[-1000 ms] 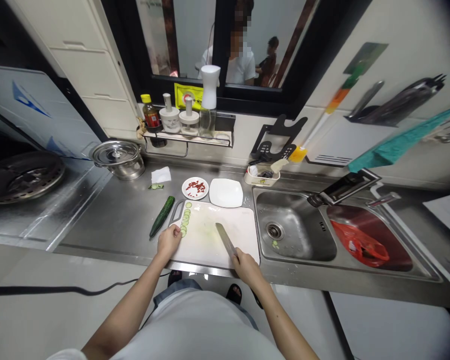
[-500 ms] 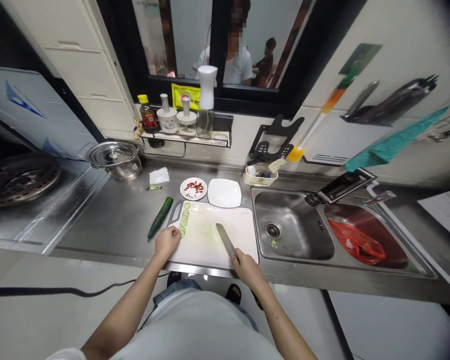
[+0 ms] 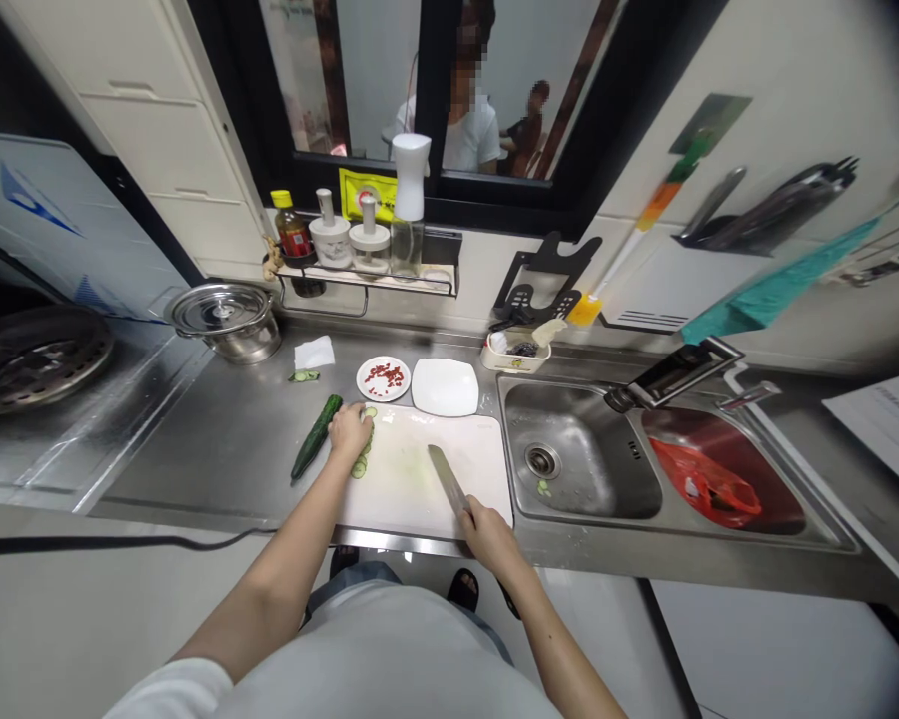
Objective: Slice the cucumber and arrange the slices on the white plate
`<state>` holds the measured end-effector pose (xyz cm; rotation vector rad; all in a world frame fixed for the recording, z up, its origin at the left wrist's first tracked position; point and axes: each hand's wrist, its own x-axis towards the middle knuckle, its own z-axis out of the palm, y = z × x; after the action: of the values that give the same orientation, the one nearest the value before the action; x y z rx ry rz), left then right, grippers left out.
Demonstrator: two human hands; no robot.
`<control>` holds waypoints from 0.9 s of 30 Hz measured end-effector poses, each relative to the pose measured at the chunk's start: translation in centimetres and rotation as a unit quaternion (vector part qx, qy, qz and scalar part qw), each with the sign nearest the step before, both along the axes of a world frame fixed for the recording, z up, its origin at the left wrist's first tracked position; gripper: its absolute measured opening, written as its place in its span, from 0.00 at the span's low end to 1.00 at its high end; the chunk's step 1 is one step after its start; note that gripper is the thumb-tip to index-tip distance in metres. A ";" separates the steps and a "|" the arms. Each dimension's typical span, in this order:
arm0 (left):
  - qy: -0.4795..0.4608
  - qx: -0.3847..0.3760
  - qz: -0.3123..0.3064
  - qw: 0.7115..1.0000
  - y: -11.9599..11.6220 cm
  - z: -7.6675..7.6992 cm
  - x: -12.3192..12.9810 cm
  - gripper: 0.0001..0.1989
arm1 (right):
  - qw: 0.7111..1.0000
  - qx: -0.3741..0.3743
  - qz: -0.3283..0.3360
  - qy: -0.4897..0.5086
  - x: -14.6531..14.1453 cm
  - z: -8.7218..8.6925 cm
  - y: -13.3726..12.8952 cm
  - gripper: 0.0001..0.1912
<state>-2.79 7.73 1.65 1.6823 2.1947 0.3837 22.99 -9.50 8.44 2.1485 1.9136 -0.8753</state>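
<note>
Lying in a row along the left side of a white rectangular cutting board (image 3: 468,449), thin pale-green cucumber slices (image 3: 361,466) are partly covered by the left hand (image 3: 350,429), whose fingers are slightly bent; whether any slice is gripped cannot be told. A straight-bladed metal knife (image 3: 447,477) is held in the closed fingers of the right hand (image 3: 488,533), its blade slanted over the board. Beside the left hand, a long dark-green cucumber (image 3: 314,442) is seen; behind the board, a round white dish (image 3: 361,390) of red pieces and a squarish white plate (image 3: 445,387) are set.
</note>
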 end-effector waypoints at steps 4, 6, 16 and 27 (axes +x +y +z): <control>0.051 -0.033 -0.024 0.998 1.5 0.1 0.5 0.16 | 1.000 0.003 -0.002 0.000 0.3 -0.2 -0.2 0.14; 0.068 -0.036 -0.040 0.996 1.7 0.1 0.5 0.16 | 1.000 -0.001 -0.005 -0.001 0.4 -0.2 -0.3 0.14; 0.044 -0.029 -0.026 0.998 1.9 0.6 0.9 0.12 | 1.000 -0.016 -0.013 -0.013 0.5 0.9 -0.3 0.13; -0.138 -0.042 -0.071 0.987 -1.2 1.1 3.3 0.09 | 1.000 0.000 -0.009 0.010 0.7 0.0 -0.3 0.12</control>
<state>0.48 6.49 2.77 1.6208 1.8559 0.4492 23.66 -9.81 8.43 2.1677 1.9072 -0.9028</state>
